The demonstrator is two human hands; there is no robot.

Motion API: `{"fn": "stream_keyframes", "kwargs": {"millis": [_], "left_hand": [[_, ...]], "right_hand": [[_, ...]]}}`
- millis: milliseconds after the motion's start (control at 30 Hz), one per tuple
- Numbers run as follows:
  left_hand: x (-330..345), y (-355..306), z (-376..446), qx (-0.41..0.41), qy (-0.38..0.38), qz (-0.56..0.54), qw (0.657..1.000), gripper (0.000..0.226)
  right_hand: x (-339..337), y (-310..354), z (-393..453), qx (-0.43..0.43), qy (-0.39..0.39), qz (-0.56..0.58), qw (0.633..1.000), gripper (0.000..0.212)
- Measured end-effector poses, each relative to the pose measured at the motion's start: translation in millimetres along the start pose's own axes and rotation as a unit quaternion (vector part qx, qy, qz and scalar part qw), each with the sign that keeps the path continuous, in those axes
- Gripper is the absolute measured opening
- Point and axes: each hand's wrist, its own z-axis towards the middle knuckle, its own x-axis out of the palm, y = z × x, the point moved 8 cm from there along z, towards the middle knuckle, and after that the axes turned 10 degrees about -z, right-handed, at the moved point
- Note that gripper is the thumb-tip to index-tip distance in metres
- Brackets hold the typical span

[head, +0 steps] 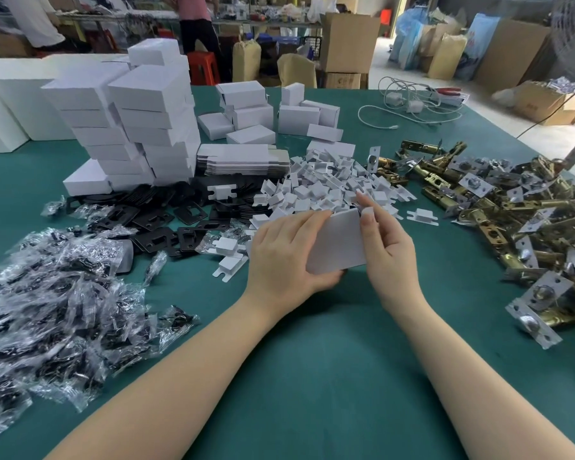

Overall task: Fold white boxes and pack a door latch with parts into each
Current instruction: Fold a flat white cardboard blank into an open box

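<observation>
On the tabletop [312,360], in the middle, the left hand [279,257] and the right hand [384,247] hold one box [337,244] between them. Just behind the box lies a heap of small card inserts [326,187]. To the right of it is a pile of door latches [512,210]. At the left near edge lie many bagged parts [57,300], and behind them flat plates [156,220]. Behind the plates stands a tall stack of folded boxes [130,127], with a bundle of flat box blanks [243,159] beside it on the right. Cables [409,104] lie at the far right.
</observation>
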Motion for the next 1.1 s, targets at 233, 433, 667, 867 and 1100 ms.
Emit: {"fn": "stream_keyframes", "kwargs": {"millis": [233, 433, 667, 867, 1100], "left_hand": [[-0.1, 2.6, -0.5, -0.002, -0.001, -0.009, 1.000, 0.076], [0.8, 2.0, -1.5, -0.007, 0.005, -0.011, 1.000, 0.075], [-0.2, 2.3, -1.3, -0.018, 0.011, -0.019, 1.000, 0.077], [-1.7, 1.8, -0.9, -0.039, 0.011, -0.035, 0.999, 0.077], [-4.2, 7.9, 0.6, -0.073, 0.015, -0.076, 0.994, 0.079]], "right_hand": [[0.5, -0.5, 5.8, 0.017, 0.049, 0.041, 0.998, 0.024], [2.3, 2.6, 3.7, 0.010, 0.066, -0.002, 0.998, 0.029], [-1.4, 2.6, -1.1, 0.008, 0.027, -0.028, 0.999, 0.032], [-7.6, 5.3, -3.9, -0.003, -0.013, -0.005, 1.000, 0.020], [11.1, 12.1, -6.2, -0.045, 0.077, -0.077, 0.993, 0.035]]}}
